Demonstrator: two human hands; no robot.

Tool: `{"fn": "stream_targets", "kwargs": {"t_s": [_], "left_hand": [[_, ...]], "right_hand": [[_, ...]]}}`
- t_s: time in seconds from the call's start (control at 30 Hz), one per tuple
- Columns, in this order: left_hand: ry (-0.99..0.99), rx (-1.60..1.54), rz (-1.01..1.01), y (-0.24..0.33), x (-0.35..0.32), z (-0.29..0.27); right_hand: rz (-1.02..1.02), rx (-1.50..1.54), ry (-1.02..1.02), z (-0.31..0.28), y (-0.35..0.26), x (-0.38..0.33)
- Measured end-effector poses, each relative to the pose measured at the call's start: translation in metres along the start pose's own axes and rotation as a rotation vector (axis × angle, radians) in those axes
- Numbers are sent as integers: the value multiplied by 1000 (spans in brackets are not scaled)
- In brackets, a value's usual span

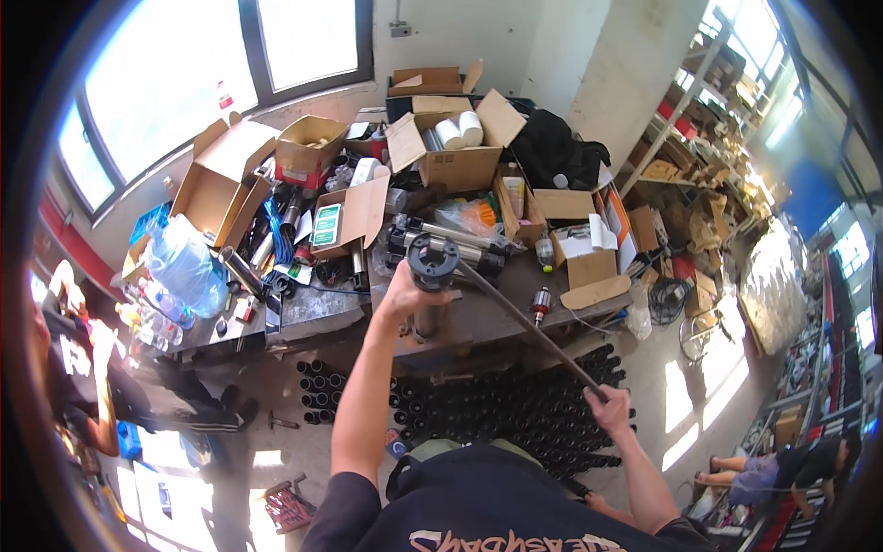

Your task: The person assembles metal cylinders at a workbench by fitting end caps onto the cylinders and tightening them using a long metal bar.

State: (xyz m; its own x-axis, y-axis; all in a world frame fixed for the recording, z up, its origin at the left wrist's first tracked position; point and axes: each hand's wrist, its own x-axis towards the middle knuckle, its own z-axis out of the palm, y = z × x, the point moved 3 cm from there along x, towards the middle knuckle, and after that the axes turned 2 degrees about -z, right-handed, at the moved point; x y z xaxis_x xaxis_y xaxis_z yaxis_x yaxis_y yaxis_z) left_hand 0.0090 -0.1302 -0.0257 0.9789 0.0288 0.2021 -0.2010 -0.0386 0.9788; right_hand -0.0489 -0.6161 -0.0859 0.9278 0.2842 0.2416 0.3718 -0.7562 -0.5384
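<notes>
My left hand (405,293) is wrapped round an upright dark metal cylinder at the table's front edge. Its top is a round flange (432,261) with holes in it. In my right hand (609,409), out to the right, is one end of a long metal bar (529,327). The bar slants up and left, and its far end meets the side of the flange; whether it sits in a hole there I cannot tell. Right behind the flange lie several shiny metal tubes (460,241). The cylinder's lower part is partly hidden by my hand.
Open cardboard boxes (460,166) crowd the back of the worktable (322,313). A red and silver motor armature (541,304) stands near its front edge. Many black tubes (497,396) are packed on the floor below. People are at far left (87,368) and lower right (782,469).
</notes>
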Motion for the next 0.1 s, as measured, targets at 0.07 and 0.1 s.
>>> {"fn": "stream_targets", "kwargs": {"t_s": [0.07,0.1], "left_hand": [[-136,-6,11,0,10,-5],[-131,31,32,-4,9,-8]], "right_hand": [[-126,-67,-12,-28,23,40],[-142,-119,-27,-45,16,64]]}}
